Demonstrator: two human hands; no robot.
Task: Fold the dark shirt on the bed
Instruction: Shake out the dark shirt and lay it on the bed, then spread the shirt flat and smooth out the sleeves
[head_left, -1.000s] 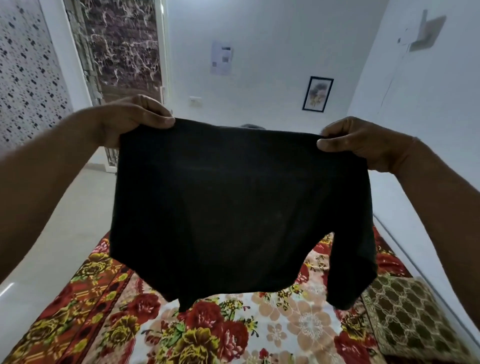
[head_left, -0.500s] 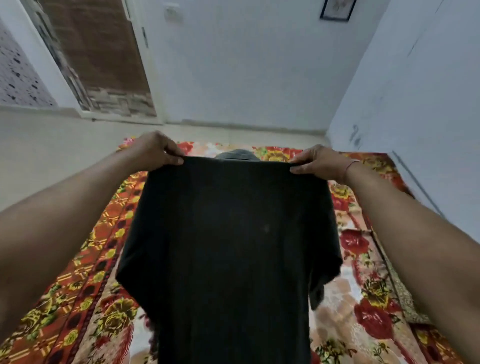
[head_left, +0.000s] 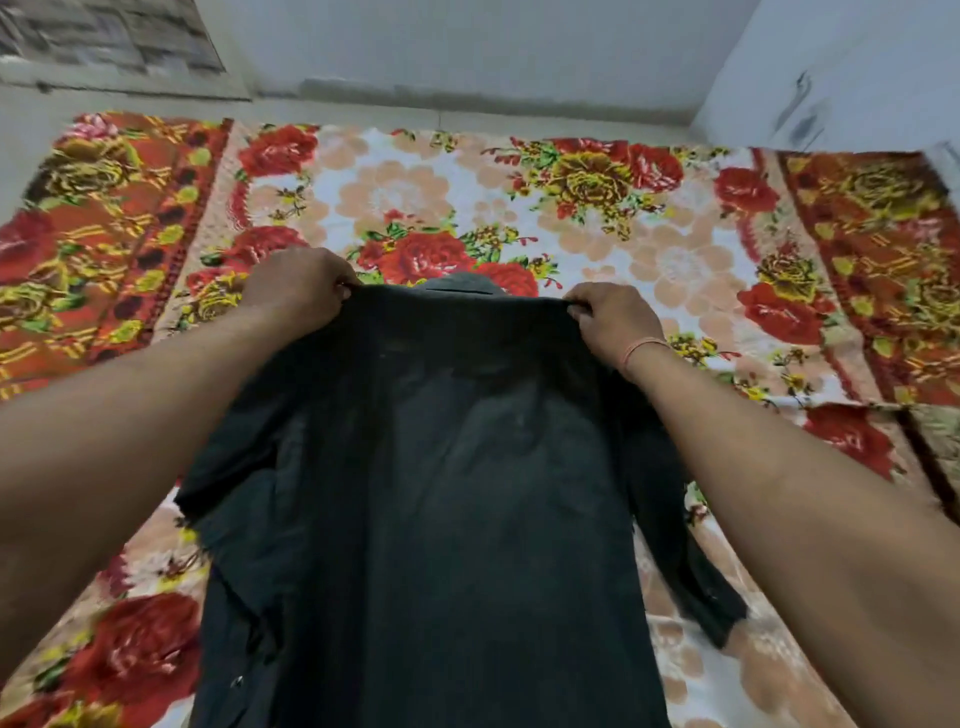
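The dark shirt (head_left: 441, 493) stretches from the middle of the view down to the bottom edge, back side up, its collar peeking out at the far end. My left hand (head_left: 296, 291) pinches its left shoulder and my right hand (head_left: 608, 322) pinches its right shoulder. Both sleeves hang folded at the sides, the right one trailing onto the bed (head_left: 675, 244). The bed is covered by a sheet with red and yellow flowers. The shirt's lower hem is out of view.
White walls close the bed in at the far side and on the right. A strip of pale floor shows at the upper left, below a patterned door panel. A patterned pillow edge (head_left: 940, 431) lies at the right.
The shirt has come down from chest height in front of the wall to low over the bed, and my view has tilted downward. Both hands keep their hold on the shoulders.
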